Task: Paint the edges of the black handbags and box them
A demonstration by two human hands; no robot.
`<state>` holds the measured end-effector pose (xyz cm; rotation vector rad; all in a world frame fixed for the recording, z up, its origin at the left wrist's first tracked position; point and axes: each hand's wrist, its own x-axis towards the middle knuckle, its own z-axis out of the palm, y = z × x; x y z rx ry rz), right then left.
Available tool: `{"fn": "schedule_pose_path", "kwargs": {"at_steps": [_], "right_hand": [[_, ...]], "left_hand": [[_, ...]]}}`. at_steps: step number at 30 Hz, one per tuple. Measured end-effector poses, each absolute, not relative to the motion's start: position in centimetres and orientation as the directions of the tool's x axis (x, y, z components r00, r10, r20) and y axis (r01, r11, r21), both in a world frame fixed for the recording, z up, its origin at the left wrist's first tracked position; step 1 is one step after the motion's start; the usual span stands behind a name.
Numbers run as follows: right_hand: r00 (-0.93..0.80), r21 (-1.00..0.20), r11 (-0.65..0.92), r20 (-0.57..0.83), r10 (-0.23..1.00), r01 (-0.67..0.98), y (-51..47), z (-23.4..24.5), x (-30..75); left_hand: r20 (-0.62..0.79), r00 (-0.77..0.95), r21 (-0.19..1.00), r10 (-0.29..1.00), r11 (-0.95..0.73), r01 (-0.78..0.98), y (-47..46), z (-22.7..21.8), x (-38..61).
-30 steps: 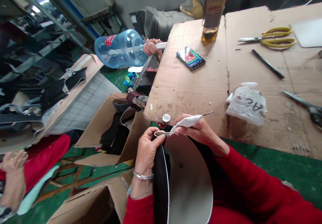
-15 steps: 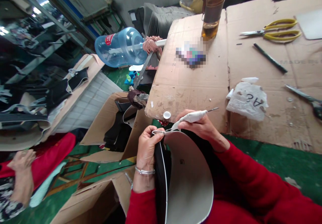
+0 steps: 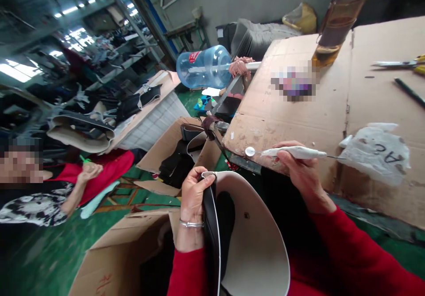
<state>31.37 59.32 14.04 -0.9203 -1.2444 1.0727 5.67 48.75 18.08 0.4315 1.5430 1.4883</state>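
Observation:
My left hand (image 3: 195, 198) pinches the top corner of a curved black leather piece (image 3: 259, 238) with a pale lining, which stands up in front of my body. Between the thumb and fingers of my right hand (image 3: 303, 176) lies a slim hand tool with a white-wrapped handle (image 3: 307, 153). A thin metal rod sticks out of its right end. Its left tip is close to a small white round cap (image 3: 249, 151) at the table's near corner; whether they touch I cannot tell. The tool is apart from the leather piece.
A cardboard-covered table (image 3: 282, 123) carries a crumpled plastic bag (image 3: 378, 152), a tall bottle (image 3: 338, 25) and yellow-handled scissors (image 3: 398, 63). Open cartons (image 3: 113, 251) stand at lower left. A blue water jug (image 3: 204, 68) lies beyond. Another person (image 3: 40, 198) sits at left.
My right hand has carried the tool away from the leather edge, up and right over the table corner. My left hand keeps its hold. The view has swung left.

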Motion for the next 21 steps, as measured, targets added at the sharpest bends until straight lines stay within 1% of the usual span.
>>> {"fn": "schedule_pose_path", "kwargs": {"at_steps": [6, 9, 15, 21], "right_hand": [[0.041, -0.957, 0.281, 0.278, 0.96, -0.071, 59.3, 14.0, 31.2], [0.06, -0.956, 0.285, 0.281, 0.958, -0.071, 59.4, 14.0, 31.0], [0.138, -0.949, 0.293, 0.277, 0.951, -0.117, 59.6, 13.8, 30.6], [0.149, -0.928, 0.353, 0.335, 0.93, -0.122, 60.0, 13.6, 30.6]], "left_hand": [[-0.335, -0.549, 0.923, 0.766, 0.15, -0.354, 47.5, 18.4, 4.5], [-0.304, -0.59, 0.929, 0.748, 0.096, -0.356, 47.5, 18.1, 3.3], [-0.288, -0.708, 0.93, 0.645, 0.013, -0.367, 46.7, 16.5, -0.3], [-0.313, -0.758, 0.913, 0.573, -0.038, -0.406, 45.3, 15.3, -1.9]]}}
